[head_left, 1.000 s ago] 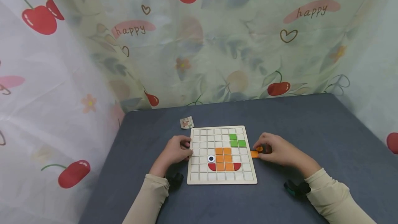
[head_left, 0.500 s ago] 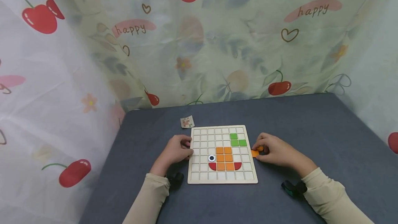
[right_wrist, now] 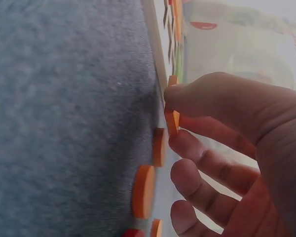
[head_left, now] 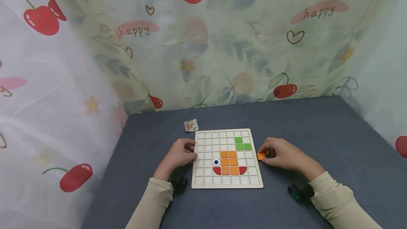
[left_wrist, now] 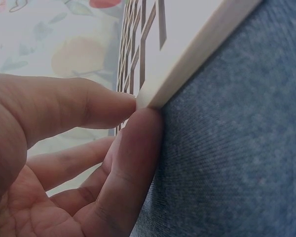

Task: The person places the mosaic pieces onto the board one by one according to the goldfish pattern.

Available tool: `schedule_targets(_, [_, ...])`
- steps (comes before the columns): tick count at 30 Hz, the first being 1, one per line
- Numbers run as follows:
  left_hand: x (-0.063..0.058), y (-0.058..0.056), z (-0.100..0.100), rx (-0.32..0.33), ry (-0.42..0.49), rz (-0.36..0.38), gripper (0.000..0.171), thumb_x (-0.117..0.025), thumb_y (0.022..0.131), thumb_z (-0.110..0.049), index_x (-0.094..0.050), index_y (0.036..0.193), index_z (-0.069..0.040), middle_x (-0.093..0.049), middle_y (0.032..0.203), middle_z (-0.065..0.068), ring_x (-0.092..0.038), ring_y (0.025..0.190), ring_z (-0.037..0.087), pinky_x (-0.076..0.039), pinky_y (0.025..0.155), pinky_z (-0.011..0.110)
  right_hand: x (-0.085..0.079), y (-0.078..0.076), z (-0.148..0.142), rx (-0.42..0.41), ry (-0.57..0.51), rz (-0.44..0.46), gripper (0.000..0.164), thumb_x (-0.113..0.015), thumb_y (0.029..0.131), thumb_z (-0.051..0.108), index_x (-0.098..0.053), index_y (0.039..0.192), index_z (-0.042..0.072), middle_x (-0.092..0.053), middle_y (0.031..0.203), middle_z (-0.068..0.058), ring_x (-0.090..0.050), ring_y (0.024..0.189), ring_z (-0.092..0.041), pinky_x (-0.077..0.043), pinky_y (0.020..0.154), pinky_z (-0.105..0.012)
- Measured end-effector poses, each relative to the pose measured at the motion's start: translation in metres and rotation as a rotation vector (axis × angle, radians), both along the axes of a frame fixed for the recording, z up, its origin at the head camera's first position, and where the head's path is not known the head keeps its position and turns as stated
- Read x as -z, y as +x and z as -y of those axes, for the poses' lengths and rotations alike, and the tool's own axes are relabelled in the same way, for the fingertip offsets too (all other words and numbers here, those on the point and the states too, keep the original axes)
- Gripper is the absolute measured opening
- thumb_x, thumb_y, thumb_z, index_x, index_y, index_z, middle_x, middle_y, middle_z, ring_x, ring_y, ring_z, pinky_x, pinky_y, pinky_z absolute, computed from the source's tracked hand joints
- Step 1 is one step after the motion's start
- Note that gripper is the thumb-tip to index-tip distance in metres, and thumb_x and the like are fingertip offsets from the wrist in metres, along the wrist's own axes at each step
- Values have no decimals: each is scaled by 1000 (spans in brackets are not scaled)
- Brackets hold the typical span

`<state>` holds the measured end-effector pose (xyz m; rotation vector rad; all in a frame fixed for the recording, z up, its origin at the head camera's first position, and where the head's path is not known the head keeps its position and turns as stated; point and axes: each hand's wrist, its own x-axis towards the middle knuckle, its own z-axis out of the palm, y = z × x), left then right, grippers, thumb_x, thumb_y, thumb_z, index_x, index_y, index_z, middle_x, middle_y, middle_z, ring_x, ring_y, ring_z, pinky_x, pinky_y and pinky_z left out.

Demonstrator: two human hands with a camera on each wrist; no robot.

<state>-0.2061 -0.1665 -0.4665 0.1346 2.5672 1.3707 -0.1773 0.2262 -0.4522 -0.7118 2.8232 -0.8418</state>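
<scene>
A pale wooden grid board (head_left: 206, 183) lies on the dark table, bearing orange squares (head_left: 229, 162), green squares (head_left: 243, 146), red rounded pieces (head_left: 217, 170) and a round eye piece (head_left: 216, 162). At its left edge, my left hand (head_left: 178, 154) pinches the rim; the left wrist view has thumb and finger (left_wrist: 133, 133) meeting at the edge. My right hand (head_left: 281, 153), just beyond the right edge, pinches an orange tile (right_wrist: 172, 118) between thumb and fingertips. That tile stands tilted close beside the board's side; the fingers partly cover it.
Loose orange pieces (right_wrist: 144, 191) and a red piece (right_wrist: 133, 233) lie on the table under my right hand. A small printed card (head_left: 191, 125) rests behind the board's far left corner. Patterned cloth (head_left: 216, 45) hangs behind the table (head_left: 302, 123).
My right hand has shifted slightly left toward the board. The orange tile that lay by the board's edge now looks raised in its fingers. The left hand stays in place.
</scene>
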Motion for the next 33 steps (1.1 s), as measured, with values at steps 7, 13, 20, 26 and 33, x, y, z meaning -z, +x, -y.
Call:
schedule_targets(7, [-3,2,-1,2,-8,0,52,-76,87,-1,-65,138,4,-68,108,17,-71,72,18,-65,62,33,-7,-4,7,-21,-17,-45,17,-85,90,17,-80,106,18,-67,97,6,-58,80,-13,-51,67,-22])
schedule_targets(13, [-4,3,-2,-2,-18,-1,52,-76,87,-1,-65,138,4,-68,109,17,-70,71,17,-65,62,33,-16,-11,34,-61,-31,-53,21,-86,89,21,-80,108,17,-68,98,5,-57,76,-11,-52,65,-22])
schedule_targets(20, [-2,2,-2,-2,-13,-5,51,-76,87,-2,-66,137,3,-68,109,16,-70,70,16,-65,62,33,-18,-25,81,-151,-29,-46,18,-84,91,20,-81,108,17,-71,104,5,-57,75,-7,-54,68,-23])
schedule_targets(26, [0,1,-1,6,-5,1,51,-76,87,-2,-66,137,3,-68,109,16,-70,70,16,-65,62,33,-14,-34,117,-202,-7,2,17,-82,92,24,-81,108,18,-70,105,5,-57,77,-7,-55,74,-25])
schedule_targets(33, [-1,-1,2,8,-13,4,51,-76,87,-3,-66,137,3,-68,109,15,-70,71,16,-65,62,33,-7,-41,136,-216,22,12,19,-81,91,23,-81,109,18,-70,106,5,-59,83,-9,-56,78,-29])
